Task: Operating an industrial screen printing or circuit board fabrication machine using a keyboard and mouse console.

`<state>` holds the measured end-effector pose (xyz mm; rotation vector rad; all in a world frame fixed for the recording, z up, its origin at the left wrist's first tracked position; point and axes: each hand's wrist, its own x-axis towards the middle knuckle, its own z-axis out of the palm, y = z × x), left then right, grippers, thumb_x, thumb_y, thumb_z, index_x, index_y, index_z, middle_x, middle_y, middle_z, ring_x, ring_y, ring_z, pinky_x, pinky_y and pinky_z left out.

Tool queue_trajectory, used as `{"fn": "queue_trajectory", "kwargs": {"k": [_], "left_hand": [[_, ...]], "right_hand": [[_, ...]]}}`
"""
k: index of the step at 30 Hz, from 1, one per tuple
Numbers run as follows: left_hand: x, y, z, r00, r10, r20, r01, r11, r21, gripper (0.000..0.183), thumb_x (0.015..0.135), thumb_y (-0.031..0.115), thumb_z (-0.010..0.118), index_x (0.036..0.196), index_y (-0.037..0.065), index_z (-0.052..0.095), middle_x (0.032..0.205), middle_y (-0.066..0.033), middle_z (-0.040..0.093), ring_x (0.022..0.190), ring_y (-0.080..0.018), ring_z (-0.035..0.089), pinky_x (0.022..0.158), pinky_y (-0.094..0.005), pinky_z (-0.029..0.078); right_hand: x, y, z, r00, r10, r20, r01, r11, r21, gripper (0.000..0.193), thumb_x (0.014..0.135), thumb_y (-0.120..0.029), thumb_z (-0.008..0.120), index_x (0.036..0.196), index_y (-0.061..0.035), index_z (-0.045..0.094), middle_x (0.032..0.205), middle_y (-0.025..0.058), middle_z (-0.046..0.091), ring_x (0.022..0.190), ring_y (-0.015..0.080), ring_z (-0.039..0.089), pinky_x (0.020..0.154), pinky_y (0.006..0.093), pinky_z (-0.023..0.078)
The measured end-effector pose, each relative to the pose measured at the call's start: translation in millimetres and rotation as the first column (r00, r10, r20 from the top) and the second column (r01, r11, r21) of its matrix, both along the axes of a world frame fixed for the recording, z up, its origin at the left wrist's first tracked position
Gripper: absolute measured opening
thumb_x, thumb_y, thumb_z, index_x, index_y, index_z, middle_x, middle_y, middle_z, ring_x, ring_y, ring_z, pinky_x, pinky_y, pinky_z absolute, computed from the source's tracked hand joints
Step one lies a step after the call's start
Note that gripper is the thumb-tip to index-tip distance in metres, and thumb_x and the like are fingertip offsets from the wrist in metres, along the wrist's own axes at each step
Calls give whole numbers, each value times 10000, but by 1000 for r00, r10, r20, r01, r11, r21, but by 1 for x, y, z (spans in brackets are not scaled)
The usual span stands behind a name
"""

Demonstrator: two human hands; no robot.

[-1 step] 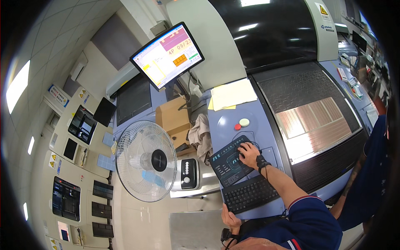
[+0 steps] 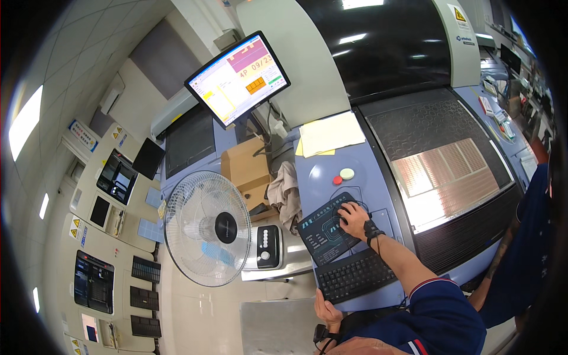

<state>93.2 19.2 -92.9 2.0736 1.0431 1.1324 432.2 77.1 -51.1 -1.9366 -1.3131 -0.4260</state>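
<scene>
A large industrial machine with a dark curved hood is filling the upper part of the view, and its blue-grey tabletop is running in front of the person, with a ribbed dark panel lying to the right of the keyboard. A white standing fan is sitting well to the left of the keyboard, and a tilted monitor is showing a bright screen far above it. A cardboard box and a crumpled cloth are resting above and left of the keyboard, yellow papers farther up. The black keyboard is lying at the tabletop's near edge, a dark mouse pad touching its upper side. The right hand is resting palm down on a mouse on that pad, its grip curled over it. The left hand is sitting just below the keyboard's lower left corner at the tabletop's edge; whether its grip is closed I cannot tell.
</scene>
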Motion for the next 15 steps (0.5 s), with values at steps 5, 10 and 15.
{"fn": "queue_trajectory", "kwargs": {"k": [5, 10, 15], "left_hand": [[1, -1, 6, 1000, -10, 2, 10, 1000, -12, 518, 1009, 207, 421, 1376, -115, 593, 1358, -314, 630, 1171, -493, 623, 1037, -519, 469], [7, 5, 10, 1000, -16, 9, 16, 1000, -7, 522, 1006, 212, 420, 1374, -115, 594, 1361, -313, 629, 1199, -492, 616, 1057, -518, 464], [9, 5, 8, 1000, -23, 13, 23, 1000, -2, 525, 1008, 218, 416, 1375, -114, 593, 1363, -310, 629, 1214, -492, 612, 1072, -521, 457]], "right_hand": [[0, -1, 2, 1000, -3, -1, 3, 1000, 0, 354, 788, -121, 766, 1133, -74, 695, 1259, 134, 638, 1207, 361, 594, 987, 481, 538], [5, 2, 7, 1000, -29, -10, 28, 999, -46, 393, 851, -144, 730, 1230, -66, 660, 1308, 131, 617, 1256, 348, 565, 1047, 467, 510], [6, 1, 7, 998, -48, -27, 47, 997, -53, 422, 859, -152, 727, 1255, -28, 645, 1304, 131, 622, 1257, 337, 568, 1050, 460, 509]]}}
